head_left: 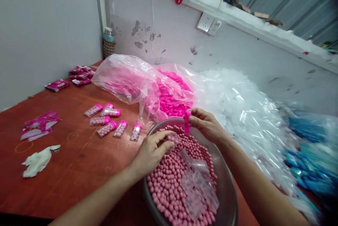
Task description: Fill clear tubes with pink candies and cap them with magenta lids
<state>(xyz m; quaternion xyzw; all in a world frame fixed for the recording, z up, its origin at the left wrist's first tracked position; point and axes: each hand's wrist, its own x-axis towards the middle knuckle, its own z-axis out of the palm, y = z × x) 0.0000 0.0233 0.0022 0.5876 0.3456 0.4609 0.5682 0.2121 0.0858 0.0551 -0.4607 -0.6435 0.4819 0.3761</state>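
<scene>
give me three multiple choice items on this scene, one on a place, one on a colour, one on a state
1. Where do the filled capped tubes lie?
A. on the red table, left of the bowl
B. inside the bowl
C. on the wall ledge

2. What colour is the cap in the right hand?
A. blue
B. pink
C. white

3. How is the left hand?
A. flat on the table
B. raised in the air
C. down among the candy balls in the metal bowl

Answers:
1 A, they sit in a loose group on the table beside the bowl.
2 B, the piece pinched in the fingers is bright pink.
3 C, its fingers rest on the pink balls, around a clear tube.
</scene>
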